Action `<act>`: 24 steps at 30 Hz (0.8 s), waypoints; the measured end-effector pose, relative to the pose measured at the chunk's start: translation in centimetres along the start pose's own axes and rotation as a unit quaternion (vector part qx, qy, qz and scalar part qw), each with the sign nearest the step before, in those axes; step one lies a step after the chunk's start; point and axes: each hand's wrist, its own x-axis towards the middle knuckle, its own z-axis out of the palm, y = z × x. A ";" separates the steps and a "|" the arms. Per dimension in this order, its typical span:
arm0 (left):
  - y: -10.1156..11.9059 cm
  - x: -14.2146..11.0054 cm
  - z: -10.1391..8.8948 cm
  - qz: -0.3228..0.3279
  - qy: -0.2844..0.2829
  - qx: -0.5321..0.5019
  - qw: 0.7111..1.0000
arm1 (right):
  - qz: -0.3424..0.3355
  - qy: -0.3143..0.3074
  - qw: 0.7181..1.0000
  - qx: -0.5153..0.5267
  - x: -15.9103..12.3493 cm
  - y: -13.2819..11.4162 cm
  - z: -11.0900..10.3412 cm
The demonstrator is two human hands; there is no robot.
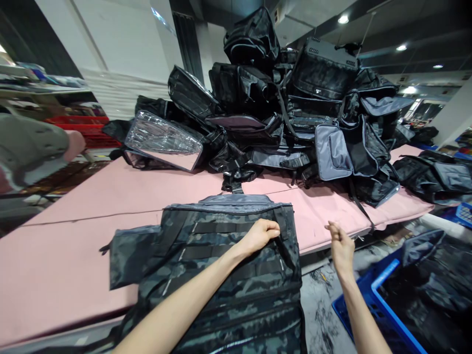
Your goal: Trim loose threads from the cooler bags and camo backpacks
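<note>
A dark camouflage backpack (221, 265) with rows of webbing lies in front of me, partly on the pink table and reaching toward my body. Its grey-lined opening (236, 199) faces away. My left hand (261, 233) rests on the upper right of the backpack, fingers closed at a strap there. Off the table's front edge, to the right of the backpack, my right hand (341, 246) is raised with thumb and fingertips pinched together. Whatever is between those fingertips is too small to make out. A dark flat pouch (131, 255) sticks out at the backpack's left side.
A high pile of similar black bags (280, 98) covers the back of the pink table (84, 211). A blue crate (387, 300) holding dark bags stands at the lower right. At the left are a red crate (81, 130) and a covered grey machine (29, 142).
</note>
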 end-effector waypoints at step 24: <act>4.0 2.7 0.0 0.169 0.077 0.122 0.975 | 0.232 -0.250 0.883 0.322 1.2 -5.3 5.7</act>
